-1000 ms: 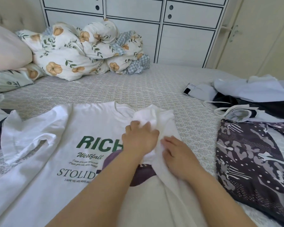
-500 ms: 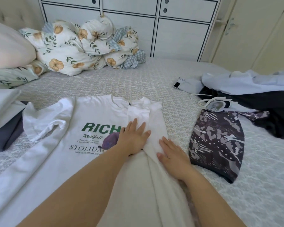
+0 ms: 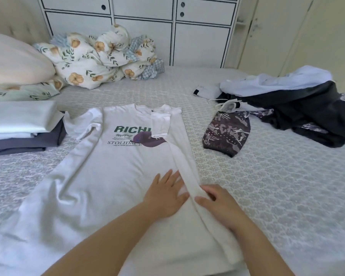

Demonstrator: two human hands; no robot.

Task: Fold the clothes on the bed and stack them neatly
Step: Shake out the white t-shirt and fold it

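Under both hands lies the white T-shirt (image 3: 108, 176), spread face-up on the bed (image 3: 267, 196). Left hand (image 3: 165, 193) rests flat on it, fingers spread. Right hand (image 3: 217, 204) pinches the shirt's folded-over side strip. Beyond the right hand lies a camouflage-patterned garment (image 3: 226, 134); beyond the left, a folded stack (image 3: 22, 126).

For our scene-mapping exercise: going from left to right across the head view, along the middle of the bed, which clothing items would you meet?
Folded stack → white printed T-shirt → camouflage-patterned garment → unfolded pile of dark and pale clothes.
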